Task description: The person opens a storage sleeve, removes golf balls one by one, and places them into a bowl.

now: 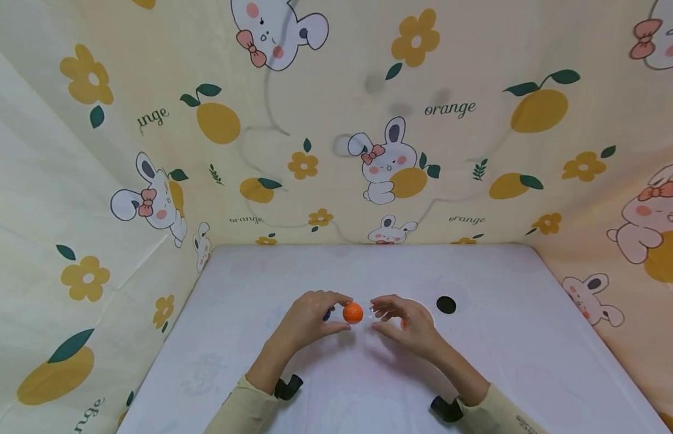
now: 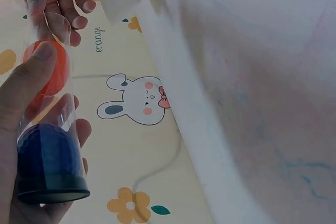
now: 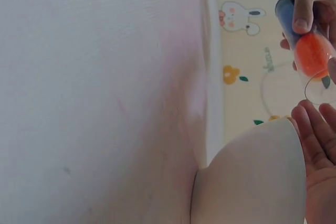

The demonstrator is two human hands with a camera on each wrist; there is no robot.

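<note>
My left hand (image 1: 310, 319) grips a clear tube (image 2: 59, 109) lying sideways above the table, thumb on one side and fingers on the other. Inside the tube, a blue ball (image 2: 46, 150) sits against the black end cap (image 2: 55, 195). An orange ball (image 1: 353, 313) lies farther along, towards the tube's clear end. My right hand (image 1: 411, 327) is beside that end, its thumb and loosely bent fingers spread around it. Whether its fingertips touch the tube I cannot tell.
A white curved container (image 3: 257, 177) stands by the right hand, partly hidden in the head view, with something orange near it. To its right a black disc (image 1: 446, 305) lies on the white table (image 1: 249, 271). Patterned cloth (image 1: 325, 108) encloses the back and sides.
</note>
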